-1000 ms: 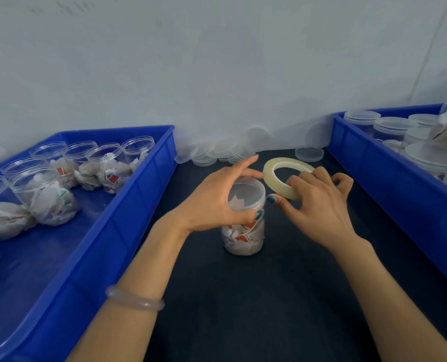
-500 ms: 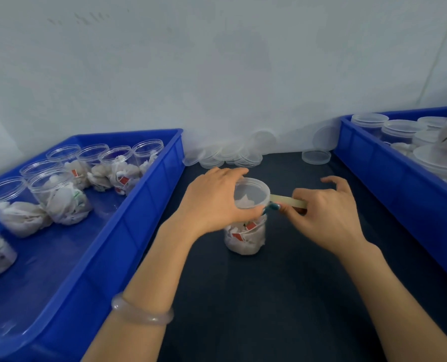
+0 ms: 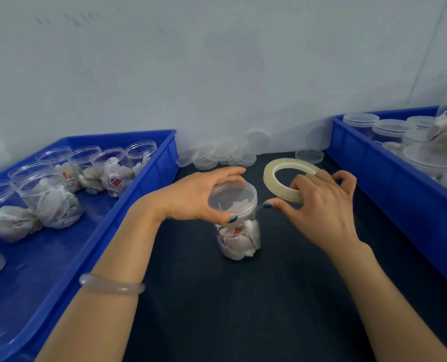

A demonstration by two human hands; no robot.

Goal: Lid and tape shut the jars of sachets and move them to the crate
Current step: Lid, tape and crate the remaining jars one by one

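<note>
A clear jar of sachets (image 3: 239,240) stands on the dark table (image 3: 243,309) in the middle, with a clear lid (image 3: 233,198) on top. My left hand (image 3: 193,197) grips the lid from the left, thumb in front and fingers round the back. My right hand (image 3: 319,207) holds a pale roll of tape (image 3: 282,178) just right of the lid, tilted up. A short clear strip of tape runs from the roll to the lid's side, with my right thumb by it.
A blue crate (image 3: 149,194) at the left holds several unlidded jars of sachets (image 3: 50,202). Another blue crate (image 3: 389,184) at the right holds lidded jars (image 3: 389,129). Loose clear lids (image 3: 227,155) lie along the wall at the back.
The tape roll, lying flat and edge-on against the lid half a second ago, is now lifted and tilted up. My left hand still grips the lid.
</note>
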